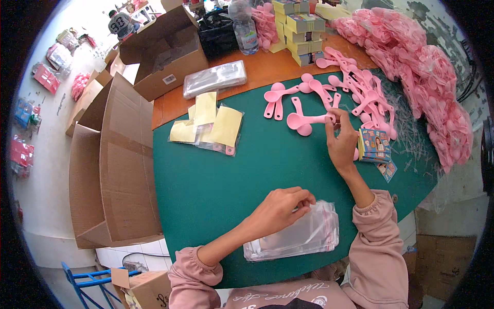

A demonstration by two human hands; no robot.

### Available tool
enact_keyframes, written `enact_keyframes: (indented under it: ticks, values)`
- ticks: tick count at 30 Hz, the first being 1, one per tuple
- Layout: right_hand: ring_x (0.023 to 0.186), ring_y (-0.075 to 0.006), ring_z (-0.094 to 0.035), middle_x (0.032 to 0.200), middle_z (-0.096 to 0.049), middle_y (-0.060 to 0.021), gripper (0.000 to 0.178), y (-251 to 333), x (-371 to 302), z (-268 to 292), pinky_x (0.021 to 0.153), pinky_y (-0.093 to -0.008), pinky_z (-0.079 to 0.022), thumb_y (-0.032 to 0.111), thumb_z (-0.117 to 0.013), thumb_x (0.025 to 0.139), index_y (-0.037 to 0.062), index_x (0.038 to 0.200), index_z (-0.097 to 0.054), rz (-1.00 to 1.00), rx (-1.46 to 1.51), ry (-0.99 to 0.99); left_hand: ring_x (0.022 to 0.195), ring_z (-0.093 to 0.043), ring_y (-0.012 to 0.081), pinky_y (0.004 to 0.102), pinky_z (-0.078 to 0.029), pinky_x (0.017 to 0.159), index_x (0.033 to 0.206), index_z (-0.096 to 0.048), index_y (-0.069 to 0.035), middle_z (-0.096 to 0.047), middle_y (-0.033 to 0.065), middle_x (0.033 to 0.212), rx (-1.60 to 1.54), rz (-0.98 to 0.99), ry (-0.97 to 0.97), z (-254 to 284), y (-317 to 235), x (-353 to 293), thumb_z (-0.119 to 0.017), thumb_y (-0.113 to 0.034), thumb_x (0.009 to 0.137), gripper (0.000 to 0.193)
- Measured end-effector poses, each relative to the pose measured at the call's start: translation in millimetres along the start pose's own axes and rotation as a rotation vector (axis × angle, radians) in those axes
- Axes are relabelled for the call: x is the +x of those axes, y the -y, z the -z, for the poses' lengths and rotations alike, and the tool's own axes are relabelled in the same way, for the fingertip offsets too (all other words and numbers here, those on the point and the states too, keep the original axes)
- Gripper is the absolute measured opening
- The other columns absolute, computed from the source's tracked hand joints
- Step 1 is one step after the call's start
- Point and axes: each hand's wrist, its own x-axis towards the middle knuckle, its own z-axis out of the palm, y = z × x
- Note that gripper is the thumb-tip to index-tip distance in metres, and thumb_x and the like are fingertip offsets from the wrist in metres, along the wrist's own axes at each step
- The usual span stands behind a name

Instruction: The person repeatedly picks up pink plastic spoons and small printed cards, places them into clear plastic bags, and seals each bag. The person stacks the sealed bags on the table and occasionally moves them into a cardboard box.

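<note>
My right hand (pixel 341 138) pinches the handle end of a pink plastic spoon (pixel 303 121), its bowl pointing left over another spoon on the green mat. Beside that wrist is a small stack of colourful printed cards (pixel 374 144), with a loose card (pixel 387 171) below it. My left hand (pixel 286 204) is closed, fingertips curled at the upper edge of the clear plastic bags (pixel 293 239) stacked in front of me. More pink spoons (pixel 368 98) lie in a loose heap beyond my right hand, with several scattered to its left.
Packed bags with yellow cards (pixel 221 126) lie on the mat's left. Behind them are a bundle of clear bags (pixel 215 80), an open cardboard box (pixel 164 54), a water bottle (pixel 244 31) and card stacks (pixel 304 38). Bagged pink spoons (pixel 427 77) pile along the right; a large carton (pixel 121 165) stands left.
</note>
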Motion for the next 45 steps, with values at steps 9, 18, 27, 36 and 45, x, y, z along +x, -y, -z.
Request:
enact_keyframes:
  ticks: [9, 18, 27, 36, 45]
  values:
    - [0.067, -0.0062, -0.048, 0.079, -0.054, -0.0011, 0.01, 31, -3, 22, 0.06, -0.0199, -0.04, 0.007, -0.048, 0.087, 0.0006, 0.093, -0.054, -0.096, 0.518, -0.088, 0.076, -0.06, 0.0159, 0.0294, -0.049, 0.068, 0.088, -0.051, -0.003, -0.061, 0.0082, 0.083, -0.377, 0.094, -0.024, 8, 23, 0, -0.054, -0.006, 0.08, 0.009]
    - [0.052, -0.0055, -0.047, 0.058, -0.051, -0.0013, 0.003, 34, -6, 30, 0.048, -0.0208, -0.039, 0.003, -0.053, 0.078, 0.002, 0.079, -0.055, 0.0, 0.206, 0.43, 0.074, -0.06, 0.0136, 0.023, -0.049, 0.063, 0.094, -0.042, -0.008, -0.061, 0.0081, 0.084, -0.8, 0.366, -0.221, 29, 36, 8, -0.05, -0.013, 0.088, 0.011]
    - [0.065, -0.0068, -0.052, 0.073, -0.056, -0.0034, 0.012, 33, -8, 29, 0.059, -0.0206, -0.042, 0.01, -0.055, 0.085, 0.0003, 0.09, -0.052, -0.147, 0.342, 0.096, 0.079, -0.06, 0.0111, 0.0199, -0.046, 0.064, 0.11, -0.045, -0.002, -0.064, 0.0107, 0.09, -0.728, 0.411, -0.327, 32, 41, 10, -0.052, -0.01, 0.087, 0.026]
    - [0.064, -0.0073, -0.051, 0.072, -0.055, -0.0034, 0.011, 38, -11, 22, 0.059, -0.0211, -0.041, 0.01, -0.055, 0.084, 0.0009, 0.09, -0.052, -0.052, 0.339, 0.254, 0.078, -0.057, 0.0067, 0.02, -0.046, 0.066, 0.112, -0.052, 0.0, -0.064, 0.0067, 0.089, -0.644, 0.356, -0.295, 28, 46, 14, -0.054, -0.013, 0.086, 0.029]
    - [0.061, -0.0049, -0.047, 0.071, -0.056, -0.0026, 0.022, 35, -12, 17, 0.054, -0.0192, -0.036, 0.01, -0.059, 0.082, 0.0041, 0.095, -0.042, -0.147, 0.451, 0.439, 0.081, -0.054, 0.006, 0.0198, -0.044, 0.071, 0.116, -0.05, 0.001, -0.06, 0.0047, 0.095, -0.546, 0.226, -0.203, 33, 42, 18, -0.05, -0.019, 0.089, 0.034]
